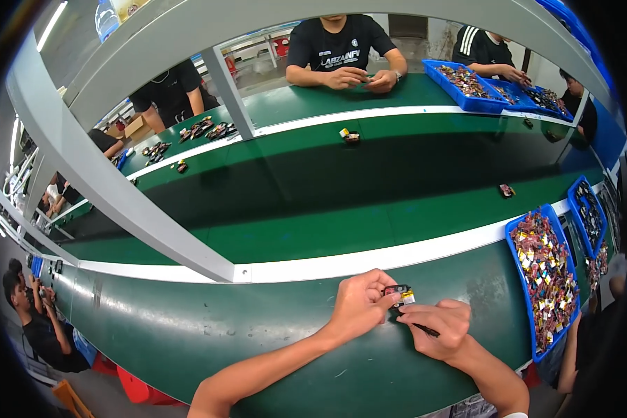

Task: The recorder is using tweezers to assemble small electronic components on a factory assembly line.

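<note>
My left hand (359, 303) pinches a small black part with a yellow and white tag (400, 293) just above the green bench (272, 327). My right hand (440, 326) meets it from the right, its fingertips on the same part. A thin dark piece (425, 329) sticks out under the right fingers; I cannot tell what it is. Both hands sit just below the white strip (369, 260) at the edge of the green conveyor belt (341, 202).
A blue tray (520, 224) heaped with small mixed parts lies to my right, another blue tray (577, 185) behind it. Loose parts ride the belt (506, 190) (349, 135). Across the belt a person in black works with both hands (359, 76). A grey frame post (118, 188) slants on the left.
</note>
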The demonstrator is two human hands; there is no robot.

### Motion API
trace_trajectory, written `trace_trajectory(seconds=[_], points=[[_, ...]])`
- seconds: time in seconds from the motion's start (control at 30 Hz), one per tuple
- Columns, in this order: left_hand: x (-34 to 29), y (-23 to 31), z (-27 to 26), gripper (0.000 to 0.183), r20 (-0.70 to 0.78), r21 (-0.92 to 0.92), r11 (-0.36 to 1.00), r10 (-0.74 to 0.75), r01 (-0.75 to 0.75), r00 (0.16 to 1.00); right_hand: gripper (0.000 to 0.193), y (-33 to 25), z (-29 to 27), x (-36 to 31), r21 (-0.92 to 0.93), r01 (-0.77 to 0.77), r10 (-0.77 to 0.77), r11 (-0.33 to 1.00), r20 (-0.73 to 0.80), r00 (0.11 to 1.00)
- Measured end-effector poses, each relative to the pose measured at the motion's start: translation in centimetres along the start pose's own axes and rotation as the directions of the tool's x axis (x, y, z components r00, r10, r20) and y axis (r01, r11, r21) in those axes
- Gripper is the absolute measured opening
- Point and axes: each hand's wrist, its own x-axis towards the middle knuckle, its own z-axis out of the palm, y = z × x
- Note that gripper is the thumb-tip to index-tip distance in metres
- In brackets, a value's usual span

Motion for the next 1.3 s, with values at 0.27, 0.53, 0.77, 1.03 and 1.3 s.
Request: trace_trajectory(seconds=[0.27, 0.53, 0.77, 1.03, 1.3], points=[[0.7, 0.8, -2.0, 0.016, -0.149, 0.049, 0.998, 0.034, -0.027, 0.988, 0.022, 0.4, 0.3, 0.9, 0.214, -0.137, 0.18, 0.967, -0.193, 0.965], [6.8, 2.2, -8.8, 0.023, -0.455, 0.358, 0.933, 0.152, 0.024, 0.877, 0.015, 1.2, 0.0, 0.3, 0.257, -0.419, 0.466, 0.871, -0.16, 0.87], [1.8, 0.6, -6.3, 0.033, -0.202, 0.835, 0.474, 0.737, -0.28, 0.645, 0.012, 2.1, 0.1, -0.2, 0.485, -0.643, 0.706, 0.593, 0.071, 0.705], [-1.1, -0.6, -0.6, 0.02, 0.075, 0.541, 0.641, 0.608, -0.544, 0.791, 0.014, 1.8, -0.4, 0.2, 0.756, -0.628, 0.728, 0.185, 0.323, 0.604], [-1.0, -1.0, -1.5, 0.02, 0.117, 0.401, 0.719, 0.574, -0.567, 0.81, 0.007, 1.2, -0.3, 0.3, 0.679, -0.685, 0.687, 0.265, 0.366, 0.628]])
